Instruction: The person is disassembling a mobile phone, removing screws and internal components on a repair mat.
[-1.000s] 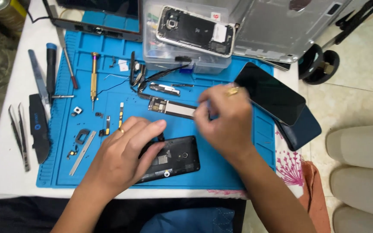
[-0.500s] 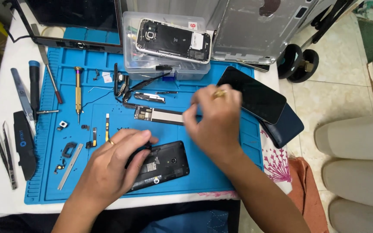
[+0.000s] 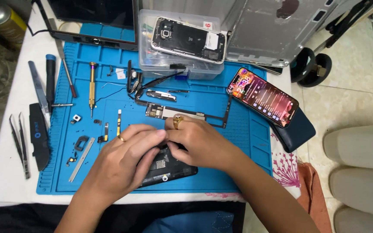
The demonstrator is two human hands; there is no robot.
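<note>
Left hand: fingers curled over the opened black phone, gripping its upper edge.
Right hand: fingertips pinching at the same edge.
Phone: flat on the blue mat on the tabletop, near its front edge.
Nearby: circuit board just beyond the hands.

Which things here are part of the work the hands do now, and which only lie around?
In use: left hand, right hand, opened black phone, blue repair mat.

Lying about: gold screwdriver, tweezers, lit smartphone, clear plastic box, circuit board.
</note>
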